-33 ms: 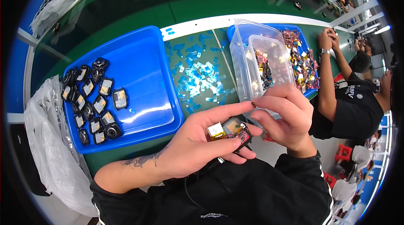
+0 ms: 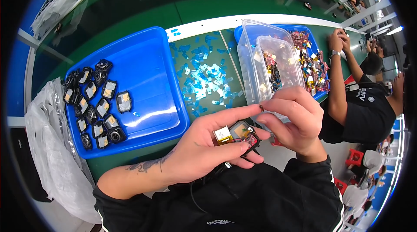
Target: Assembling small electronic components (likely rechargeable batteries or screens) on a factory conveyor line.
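Note:
My left hand (image 2: pixel 208 145) is closed around an open watch case (image 2: pixel 240 130) with a black rim. A white and yellow battery (image 2: pixel 223 134) sticks out beside it, and a small red circuit board (image 2: pixel 251 140) lies at the case's lower right, near my thumb. My left index finger stretches toward my right hand (image 2: pixel 295 121). At that fingertip a tiny dark part (image 2: pixel 261 108) shows, too small to make out, touched by the curled fingers of my right hand. My right thumb sits just below it.
To the left, a blue tray (image 2: pixel 150 88) holds several black watch cases (image 2: pixel 103 107). Blue film pieces (image 2: pixel 208 78) litter the green table. Behind my right hand, clear plastic boxes (image 2: pixel 249 58) stand by a blue tray of small electronic parts (image 2: pixel 310 65). A co-worker (image 2: pixel 360 110) sits at right.

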The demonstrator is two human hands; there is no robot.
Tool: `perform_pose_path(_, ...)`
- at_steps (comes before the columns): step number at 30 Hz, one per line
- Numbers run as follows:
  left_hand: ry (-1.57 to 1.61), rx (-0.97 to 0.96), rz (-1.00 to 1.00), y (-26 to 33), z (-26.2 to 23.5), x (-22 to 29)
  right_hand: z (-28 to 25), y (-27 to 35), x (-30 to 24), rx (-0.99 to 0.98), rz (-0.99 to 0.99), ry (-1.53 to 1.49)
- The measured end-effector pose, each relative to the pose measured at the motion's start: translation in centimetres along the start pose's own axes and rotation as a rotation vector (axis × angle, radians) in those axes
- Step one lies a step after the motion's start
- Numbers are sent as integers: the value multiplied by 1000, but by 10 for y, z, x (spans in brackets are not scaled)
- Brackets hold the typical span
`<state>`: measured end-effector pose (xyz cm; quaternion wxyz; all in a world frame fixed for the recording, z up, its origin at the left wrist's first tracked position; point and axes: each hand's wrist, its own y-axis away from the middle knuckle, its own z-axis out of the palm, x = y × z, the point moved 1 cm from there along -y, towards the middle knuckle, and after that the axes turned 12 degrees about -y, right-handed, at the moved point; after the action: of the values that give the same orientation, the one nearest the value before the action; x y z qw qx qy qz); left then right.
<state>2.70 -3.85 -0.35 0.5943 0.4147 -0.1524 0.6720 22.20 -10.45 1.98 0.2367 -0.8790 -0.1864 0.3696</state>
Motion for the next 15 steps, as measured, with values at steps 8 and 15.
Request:
perform_pose_path(8,-152,19,73,0,-1,-5,-1,-4,-3,-15,-1,57)
perform_pose_path(15,-288,76,73,-1,3,-8,-3,-10,-4,-15,52,-19)
